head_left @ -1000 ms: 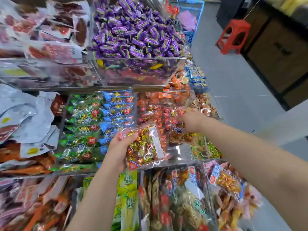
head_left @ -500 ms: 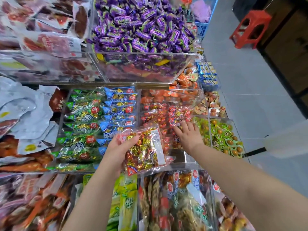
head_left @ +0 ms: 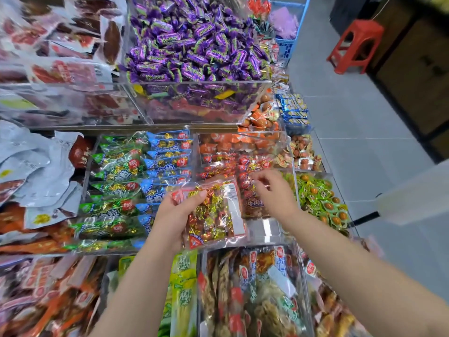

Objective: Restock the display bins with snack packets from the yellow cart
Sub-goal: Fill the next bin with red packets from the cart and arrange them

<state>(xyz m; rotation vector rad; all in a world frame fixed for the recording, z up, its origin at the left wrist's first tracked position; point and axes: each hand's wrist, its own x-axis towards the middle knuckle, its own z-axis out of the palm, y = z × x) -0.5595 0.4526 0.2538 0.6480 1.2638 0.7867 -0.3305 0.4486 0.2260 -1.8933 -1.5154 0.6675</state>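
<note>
Over the middle bins, my left hand (head_left: 175, 215) grips the snack packet (head_left: 216, 215) by its edge. I judge it best laid flat in the red-packet bin (head_left: 266, 229) just beside it, where my right hand (head_left: 274, 194) curls over the packets; whether it holds one I cannot tell.

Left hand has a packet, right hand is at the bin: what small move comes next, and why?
Probably lower the clear packet of red-and-gold wrapped sweets, gripped by the left hand, into the clear plastic bin of matching red packets just ahead. The right hand hovers over that bin, and its near end shows bare space.
</note>
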